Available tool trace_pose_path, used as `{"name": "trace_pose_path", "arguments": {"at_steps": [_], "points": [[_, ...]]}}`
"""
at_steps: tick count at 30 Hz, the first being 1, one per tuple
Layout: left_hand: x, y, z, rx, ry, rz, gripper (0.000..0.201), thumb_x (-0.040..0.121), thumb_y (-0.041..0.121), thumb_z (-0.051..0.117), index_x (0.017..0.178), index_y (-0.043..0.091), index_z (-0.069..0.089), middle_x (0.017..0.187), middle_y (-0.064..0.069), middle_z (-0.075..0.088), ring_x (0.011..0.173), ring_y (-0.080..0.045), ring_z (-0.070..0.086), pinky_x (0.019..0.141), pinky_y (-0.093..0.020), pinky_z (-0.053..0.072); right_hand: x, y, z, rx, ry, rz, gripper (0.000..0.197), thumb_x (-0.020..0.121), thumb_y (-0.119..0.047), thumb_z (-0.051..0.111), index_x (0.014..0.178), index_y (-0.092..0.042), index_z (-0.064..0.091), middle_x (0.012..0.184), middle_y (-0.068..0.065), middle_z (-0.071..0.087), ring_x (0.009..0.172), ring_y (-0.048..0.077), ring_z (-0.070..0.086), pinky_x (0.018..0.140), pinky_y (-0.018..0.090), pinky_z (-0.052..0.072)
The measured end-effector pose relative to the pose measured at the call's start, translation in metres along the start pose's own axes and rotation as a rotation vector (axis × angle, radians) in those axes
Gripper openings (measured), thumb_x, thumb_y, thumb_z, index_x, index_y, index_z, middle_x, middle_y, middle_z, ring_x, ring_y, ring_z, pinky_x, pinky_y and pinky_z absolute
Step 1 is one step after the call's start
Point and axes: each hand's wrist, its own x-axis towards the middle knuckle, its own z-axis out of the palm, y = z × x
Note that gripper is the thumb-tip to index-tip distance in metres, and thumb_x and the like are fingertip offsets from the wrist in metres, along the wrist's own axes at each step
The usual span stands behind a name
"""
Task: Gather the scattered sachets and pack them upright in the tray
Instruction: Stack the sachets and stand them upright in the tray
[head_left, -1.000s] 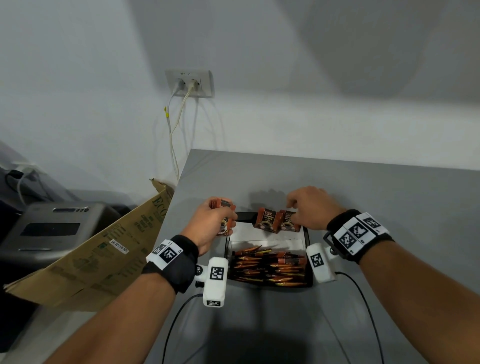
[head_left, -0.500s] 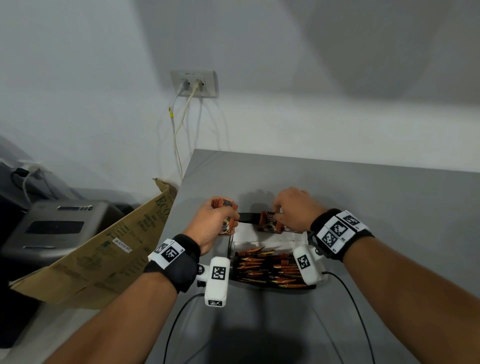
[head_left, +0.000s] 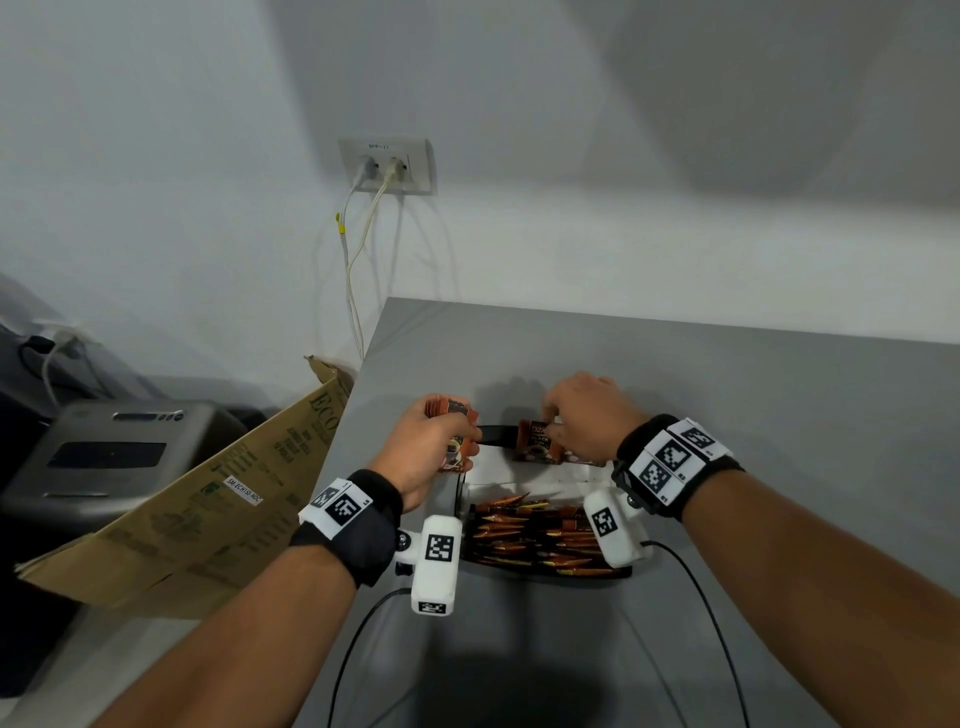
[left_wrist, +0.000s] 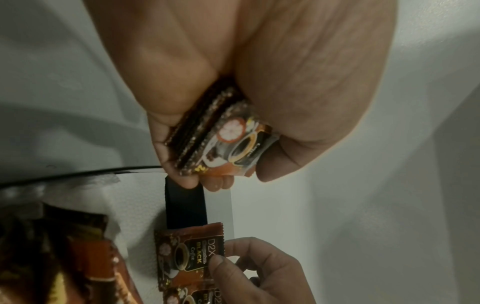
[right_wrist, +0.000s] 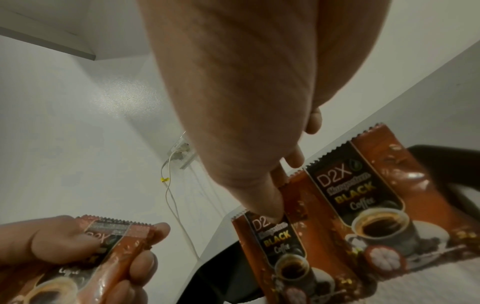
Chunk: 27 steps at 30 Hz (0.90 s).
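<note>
I see my left hand (left_wrist: 259, 82) w/ fingers (left_wrist: 171, 156) curled round a stack of sachets (left_wrist: 221, 139); only the left wrist cam shows its edges, approx 4, can't count exactly. Right hand (head_left: 587, 415) fingers (right_wrist: 265, 203) pinch 1 sachet (right_wrist: 283, 255) standing at the tray's (head_left: 493, 434) far end; right wrist cam shows a 2nd sachet (right_wrist: 384, 205) beside it. Head cam alone shows the packed row (head_left: 540, 535) at the tray's near end, on the desk (head_left: 779, 405).

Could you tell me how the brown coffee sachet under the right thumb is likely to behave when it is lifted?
The brown foil coffee sachet looks thin and flat, so probably light and somewhat floppy. Its glossy film may slip under the right hand. Standing against the black tray's rim, it could tip easily.
</note>
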Motion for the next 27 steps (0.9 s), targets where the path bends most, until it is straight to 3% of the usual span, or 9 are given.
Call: {"name": "trace_pose_path", "arguments": {"at_steps": [4, 6, 8, 12, 16, 18, 21, 24, 27], "points": [[-0.001, 0.001, 0.000, 0.010, -0.051, 0.009, 0.034, 0.083, -0.015, 0.049, 0.113, -0.003, 0.062, 0.091, -0.023, 0.066, 0.077, -0.032, 0.068, 0.071, -0.041, 0.057, -0.004, -0.001, -0.013, 0.098, 0.048, -0.016, 0.032, 0.093, -0.033, 0.064, 0.123, -0.023, 0.066, 0.125, -0.001, 0.063, 0.120, 0.019, 0.053, 0.108, 0.040, 0.039], [-0.001, 0.004, 0.004, 0.013, -0.085, 0.049, 0.038, 0.081, -0.020, 0.053, 0.115, -0.005, 0.060, 0.095, -0.025, 0.069, 0.079, -0.033, 0.069, 0.072, -0.042, 0.059, -0.005, -0.008, -0.023, 0.247, 0.080, -0.053, 0.030, 0.093, -0.032, 0.064, 0.120, -0.020, 0.067, 0.121, -0.003, 0.063, 0.110, 0.013, 0.056, 0.095, 0.029, 0.044], [-0.001, 0.006, 0.010, 0.011, -0.107, 0.086, 0.040, 0.077, -0.021, 0.062, 0.112, -0.003, 0.060, 0.096, -0.026, 0.068, 0.084, -0.035, 0.066, 0.081, -0.047, 0.055, -0.005, -0.020, -0.032, 0.407, 0.057, -0.086, 0.025, 0.093, -0.031, 0.066, 0.113, -0.018, 0.070, 0.109, -0.008, 0.067, 0.092, 0.002, 0.059, 0.079, 0.018, 0.044], [0.001, 0.009, 0.013, 0.052, -0.106, 0.139, 0.034, 0.079, -0.018, 0.069, 0.108, -0.002, 0.062, 0.093, -0.022, 0.066, 0.082, -0.033, 0.065, 0.074, -0.041, 0.053, -0.001, -0.034, -0.038, 0.462, 0.060, -0.110, 0.010, 0.090, -0.023, 0.070, 0.097, -0.018, 0.076, 0.088, -0.009, 0.072, 0.082, 0.003, 0.066, 0.076, 0.021, 0.053], [0.005, 0.009, -0.003, 0.051, 0.056, 0.161, 0.025, 0.083, -0.006, 0.071, 0.101, 0.009, 0.061, 0.079, -0.007, 0.066, 0.069, -0.019, 0.062, 0.058, -0.031, 0.052, 0.005, -0.032, -0.034, 0.401, 0.076, -0.048, 0.009, 0.093, -0.021, 0.068, 0.095, -0.015, 0.074, 0.089, -0.004, 0.071, 0.080, 0.010, 0.067, 0.074, 0.024, 0.055], [0.008, 0.007, -0.013, 0.021, 0.148, 0.146, 0.019, 0.087, -0.002, 0.064, 0.098, 0.012, 0.059, 0.076, -0.004, 0.060, 0.064, -0.016, 0.056, 0.058, -0.030, 0.049, 0.008, -0.033, -0.027, 0.350, 0.061, -0.035, 0.011, 0.094, -0.020, 0.065, 0.091, -0.014, 0.073, 0.090, -0.002, 0.070, 0.076, 0.012, 0.066, 0.069, 0.026, 0.055], [0.009, 0.004, -0.020, 0.017, 0.174, 0.113, 0.019, 0.087, -0.001, 0.061, 0.102, 0.011, 0.058, 0.079, -0.004, 0.059, 0.065, -0.016, 0.056, 0.057, -0.029, 0.050, 0.014, -0.038, -0.012, 0.286, 0.018, -0.021, 0.015, 0.093, -0.018, 0.063, 0.080, -0.019, 0.071, 0.088, 0.000, 0.072, 0.070, 0.011, 0.064, 0.063, 0.024, 0.051], [0.007, 0.002, -0.022, 0.030, 0.179, 0.086, 0.026, 0.087, -0.001, 0.062, 0.112, 0.005, 0.060, 0.083, -0.007, 0.061, 0.071, -0.020, 0.060, 0.055, -0.026, 0.052, 0.019, -0.042, -0.003, 0.227, 0.020, -0.005, 0.015, 0.090, -0.020, 0.065, 0.079, -0.024, 0.076, 0.087, -0.002, 0.074, 0.074, 0.013, 0.066, 0.072, 0.029, 0.055], [0.005, 0.001, -0.021, 0.020, 0.173, 0.073, 0.026, 0.087, -0.002, 0.061, 0.113, 0.004, 0.060, 0.080, -0.007, 0.063, 0.065, -0.018, 0.060, 0.053, -0.025, 0.051, 0.023, -0.045, 0.001, 0.191, 0.041, -0.005, 0.013, 0.089, -0.022, 0.067, 0.086, -0.021, 0.079, 0.089, -0.003, 0.075, 0.082, 0.016, 0.067, 0.084, 0.034, 0.057]]}}
